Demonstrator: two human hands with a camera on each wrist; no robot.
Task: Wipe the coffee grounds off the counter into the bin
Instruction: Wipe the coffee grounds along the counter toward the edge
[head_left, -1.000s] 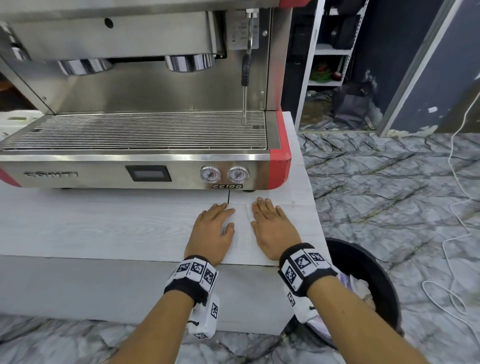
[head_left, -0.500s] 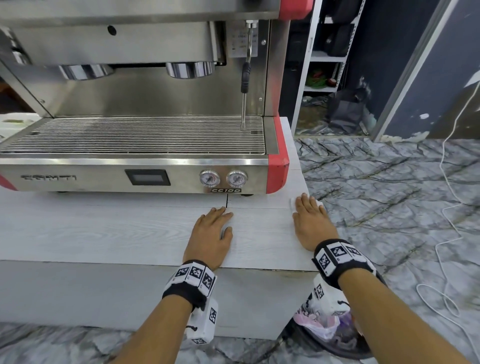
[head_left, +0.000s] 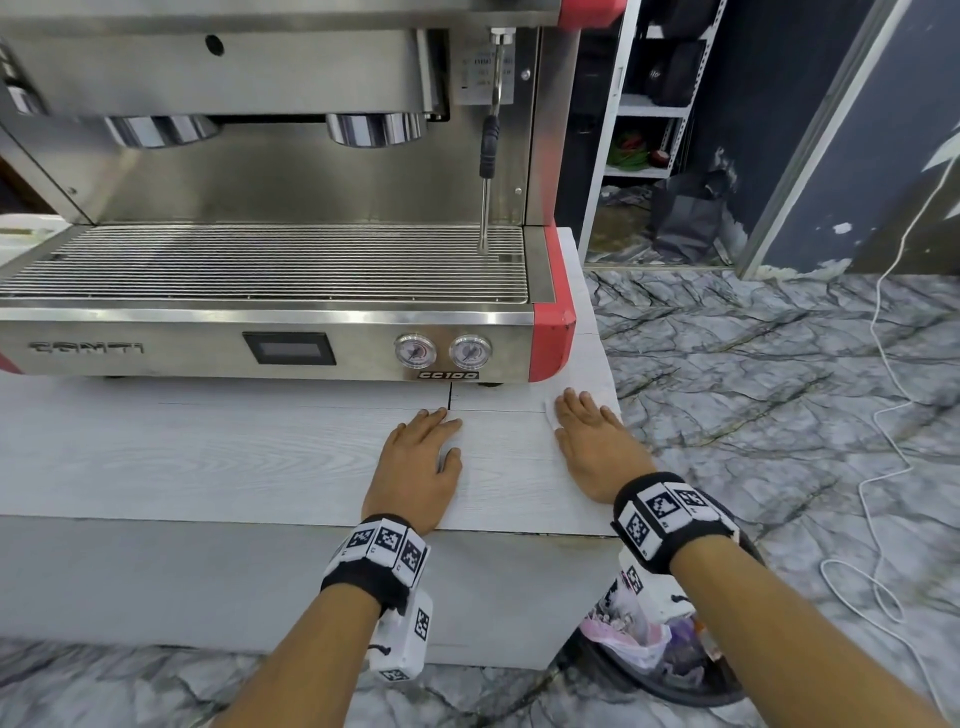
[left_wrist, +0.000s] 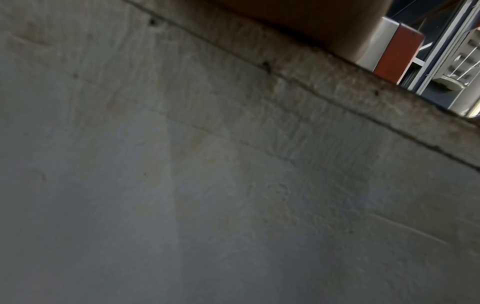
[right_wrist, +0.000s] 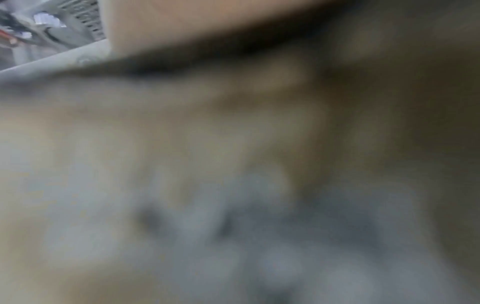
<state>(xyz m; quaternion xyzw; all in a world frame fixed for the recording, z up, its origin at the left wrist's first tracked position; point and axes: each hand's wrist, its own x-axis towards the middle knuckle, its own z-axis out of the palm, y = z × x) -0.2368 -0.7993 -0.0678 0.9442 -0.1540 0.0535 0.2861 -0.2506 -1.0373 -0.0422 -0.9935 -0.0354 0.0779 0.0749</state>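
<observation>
My right hand (head_left: 589, 431) lies flat with straight fingers on a white tissue (head_left: 600, 397) at the right end of the pale wood-grain counter (head_left: 208, 457). The tissue shows only around the fingertips and at the hand's left side. My left hand (head_left: 421, 457) rests flat on the counter, palm down, about a hand's width to the left. A black bin (head_left: 727, 691) with a plastic liner and rubbish stands on the floor below the counter's right corner, partly hidden by my right forearm. I see no coffee grounds. Both wrist views are dim and blurred.
A steel espresso machine (head_left: 270, 291) with red corners fills the back of the counter, its steam wand (head_left: 488, 156) hanging at right. The counter ends just right of my right hand. A white cable (head_left: 883, 415) trails over the marbled floor. Shelves (head_left: 649, 109) stand behind.
My right hand slid the tissue from beside the left hand to the counter's right edge, then came back slightly left. The left hand stayed put.
</observation>
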